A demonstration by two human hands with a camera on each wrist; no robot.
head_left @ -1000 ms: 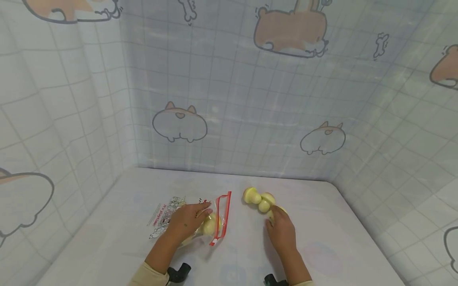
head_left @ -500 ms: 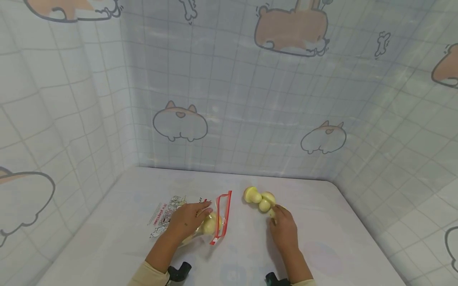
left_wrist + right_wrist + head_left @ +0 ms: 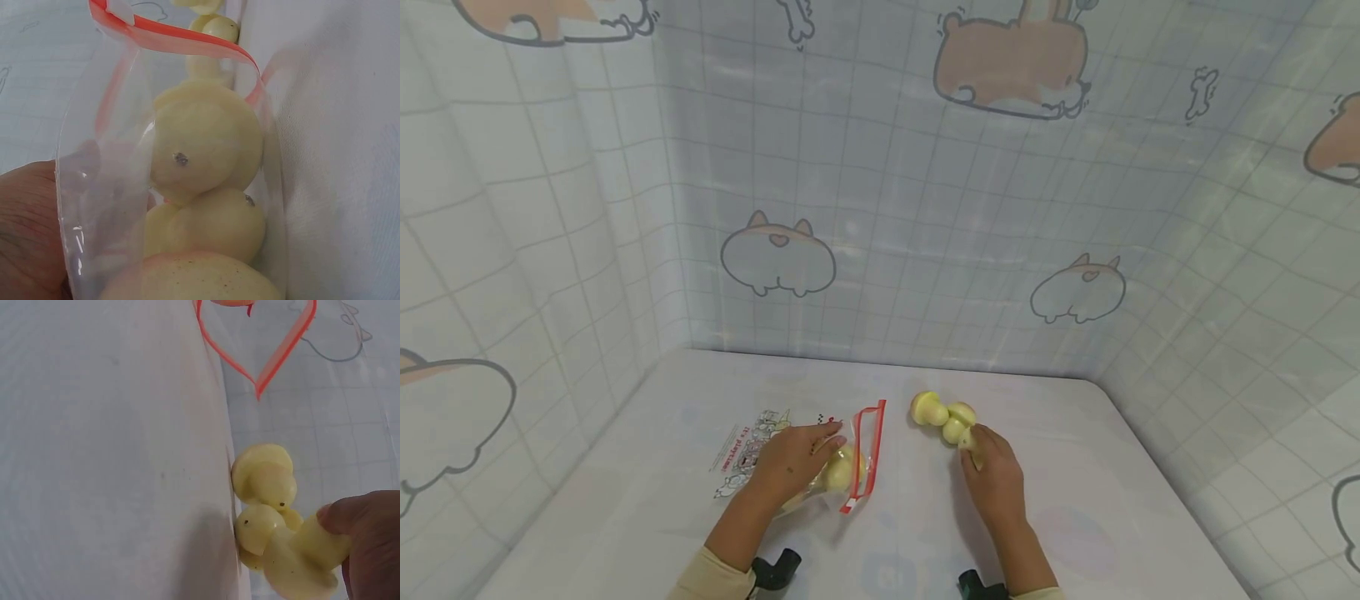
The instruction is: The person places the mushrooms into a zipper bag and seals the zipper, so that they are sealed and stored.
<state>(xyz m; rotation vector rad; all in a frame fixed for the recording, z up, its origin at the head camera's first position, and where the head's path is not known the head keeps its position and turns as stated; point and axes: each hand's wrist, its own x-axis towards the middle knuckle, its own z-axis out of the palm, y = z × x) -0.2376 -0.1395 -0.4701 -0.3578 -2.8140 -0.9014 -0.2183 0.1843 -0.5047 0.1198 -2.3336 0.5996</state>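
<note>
Slightly forward since a second ago, the right hand (image 3: 996,479) now has its fingers curled round one pale yellow mushroom (image 3: 300,559), the nearest of the loose pile. Left hand (image 3: 790,458) has not shifted: it rests on the clear zip bag (image 3: 805,467), fingers gripping the plastic near its red-edged mouth (image 3: 865,454). Loose mushrooms (image 3: 942,417) on the white table (image 3: 1075,517): three show in the head view, and the right wrist view confirms three (one pinched, two touching it). Inside the bag the head view shows only one yellow lump; the left wrist view shows three bagged mushrooms (image 3: 206,187) stacked together. Beyond stands the dog-print backdrop (image 3: 880,208).
</note>
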